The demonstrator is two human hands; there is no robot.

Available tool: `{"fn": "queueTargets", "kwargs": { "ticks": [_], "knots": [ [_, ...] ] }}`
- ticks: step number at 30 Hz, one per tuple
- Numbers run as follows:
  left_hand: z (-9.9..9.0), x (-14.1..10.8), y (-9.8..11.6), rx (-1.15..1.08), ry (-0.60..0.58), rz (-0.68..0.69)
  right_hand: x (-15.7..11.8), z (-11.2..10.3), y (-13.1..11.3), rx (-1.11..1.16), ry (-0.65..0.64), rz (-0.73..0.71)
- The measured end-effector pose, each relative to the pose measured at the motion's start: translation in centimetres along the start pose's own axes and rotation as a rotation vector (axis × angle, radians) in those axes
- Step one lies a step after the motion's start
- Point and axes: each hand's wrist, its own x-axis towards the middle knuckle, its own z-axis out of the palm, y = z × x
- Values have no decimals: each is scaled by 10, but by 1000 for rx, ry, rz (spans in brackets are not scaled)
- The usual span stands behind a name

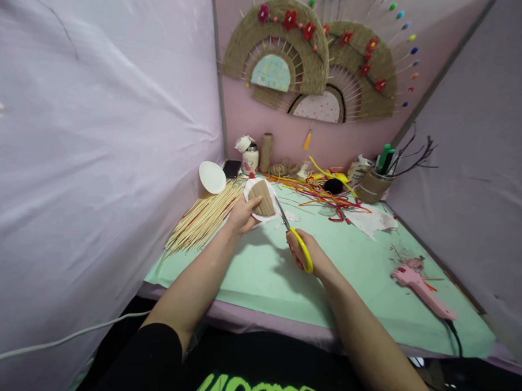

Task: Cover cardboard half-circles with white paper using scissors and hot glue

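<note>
A brown cardboard piece [262, 198] lies against white fabric [271, 217] that sticks out around its edge. My left hand [244, 212] is closed on both, its thumb on the cardboard. Yellow-handled scissors [305, 252] are in my right hand [304, 254], whose fingers are wrapped at the handles. Their blades point up and to the left, close to the right edge of the fabric.
Bamboo sticks [205, 218] lie left, below a white disc [212, 177]. Pipe cleaners [325, 194] and a fabric scrap [371, 221] lie behind and right. A pink glue gun [422, 286] rests at the right, its cord over the front edge. A can [373, 186] holds twigs.
</note>
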Motion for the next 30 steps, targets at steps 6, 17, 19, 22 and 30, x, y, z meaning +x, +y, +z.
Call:
{"fn": "queueTargets", "kwargs": {
  "ticks": [6, 17, 19, 22, 30],
  "knots": [
    [0, 0, 0, 1, 14, -11, -2, 1, -5, -20, 22, 9],
    [1, -1, 1, 24, -4, -25, -1, 0, 3, 13, -23, -61],
    [1, -1, 0, 32, -18, -30, -2, 0, 1, 40, -24, -54],
    [-1, 0, -4, 37, -32, -21, -4, 0, -2, 80, -6, -26],
    [-2, -1, -8, 55, -80, -33, -4, 0, -2, 100, 4, -1]
  ]
}}
